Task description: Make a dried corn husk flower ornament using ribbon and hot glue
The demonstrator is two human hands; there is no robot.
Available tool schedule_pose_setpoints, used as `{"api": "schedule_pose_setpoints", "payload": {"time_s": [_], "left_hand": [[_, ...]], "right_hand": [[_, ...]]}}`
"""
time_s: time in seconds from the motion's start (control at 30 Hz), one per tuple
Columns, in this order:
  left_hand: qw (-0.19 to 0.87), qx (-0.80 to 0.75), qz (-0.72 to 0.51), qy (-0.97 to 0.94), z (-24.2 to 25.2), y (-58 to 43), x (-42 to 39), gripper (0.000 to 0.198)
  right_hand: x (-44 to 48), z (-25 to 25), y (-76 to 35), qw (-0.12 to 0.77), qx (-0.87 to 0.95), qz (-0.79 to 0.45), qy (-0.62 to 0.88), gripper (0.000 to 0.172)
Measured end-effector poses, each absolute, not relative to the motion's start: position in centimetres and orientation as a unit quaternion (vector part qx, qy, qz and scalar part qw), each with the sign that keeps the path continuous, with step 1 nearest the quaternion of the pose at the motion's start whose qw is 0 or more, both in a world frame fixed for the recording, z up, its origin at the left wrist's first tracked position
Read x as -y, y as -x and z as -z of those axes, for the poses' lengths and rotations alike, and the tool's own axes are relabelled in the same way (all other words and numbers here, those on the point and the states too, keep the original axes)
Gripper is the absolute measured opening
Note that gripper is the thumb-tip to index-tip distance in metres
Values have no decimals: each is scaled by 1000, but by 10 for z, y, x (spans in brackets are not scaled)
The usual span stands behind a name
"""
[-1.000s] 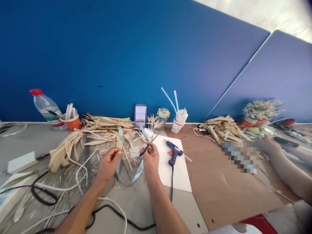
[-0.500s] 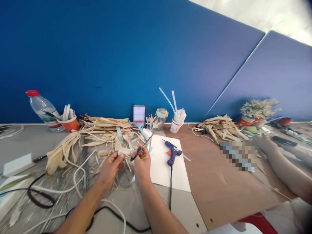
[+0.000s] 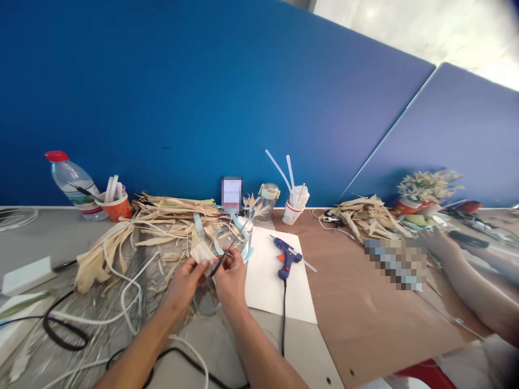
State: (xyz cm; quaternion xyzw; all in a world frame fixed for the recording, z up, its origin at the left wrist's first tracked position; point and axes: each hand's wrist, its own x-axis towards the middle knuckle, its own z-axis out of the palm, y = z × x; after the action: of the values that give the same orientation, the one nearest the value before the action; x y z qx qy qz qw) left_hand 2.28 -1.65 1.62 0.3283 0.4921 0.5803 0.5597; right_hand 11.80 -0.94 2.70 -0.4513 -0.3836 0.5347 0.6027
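Observation:
My left hand [image 3: 190, 276] pinches a pale, cream piece of corn husk [image 3: 201, 253] between thumb and fingers. Close beside it, my right hand [image 3: 230, 273] is closed round a slim dark metal tool [image 3: 221, 261]. The tool slants from the husk up to the right, and its exact kind does not show clearly. Both hands are raised over the littered table, almost touching each other. Behind them lie a light blue ribbon [image 3: 246, 252] and strips of dried husk [image 3: 178, 205]. A husk flower [image 3: 254, 205] stands just beyond.
A blue glue gun [image 3: 287, 257] lies on white paper [image 3: 263, 292], its black cord running forward. Cables [image 3: 133, 286] loop across the left side. A bottle [image 3: 75, 183], an orange cup [image 3: 117, 209] and a white cup [image 3: 291, 212] stand along the partition. Another person's arm [image 3: 458, 275] rests at right.
My hands have shifted slightly left and down. The husk piece is now turned more upright and shows a broader face, and the tool has swung a little steeper.

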Motion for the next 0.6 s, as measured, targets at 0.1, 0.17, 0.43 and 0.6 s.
{"api": "schedule_pose_setpoints", "payload": {"time_s": [0.1,0.17,0.43,0.6], "left_hand": [[545,-495,-581,-347,-16,-22,16,34],[542,-485,-582,-365,-16,-20,16,34],[534,-497,-580,-362,-11,-16,15,33],[494,-508,-611,-353,-12,-7,9,37]], "right_hand": [[8,-28,-120,599,372,-553,444,36],[6,-29,-121,600,354,-568,438,36],[1,-25,-123,609,332,-573,436,34],[-2,-29,-134,627,350,-538,442,36]]}}
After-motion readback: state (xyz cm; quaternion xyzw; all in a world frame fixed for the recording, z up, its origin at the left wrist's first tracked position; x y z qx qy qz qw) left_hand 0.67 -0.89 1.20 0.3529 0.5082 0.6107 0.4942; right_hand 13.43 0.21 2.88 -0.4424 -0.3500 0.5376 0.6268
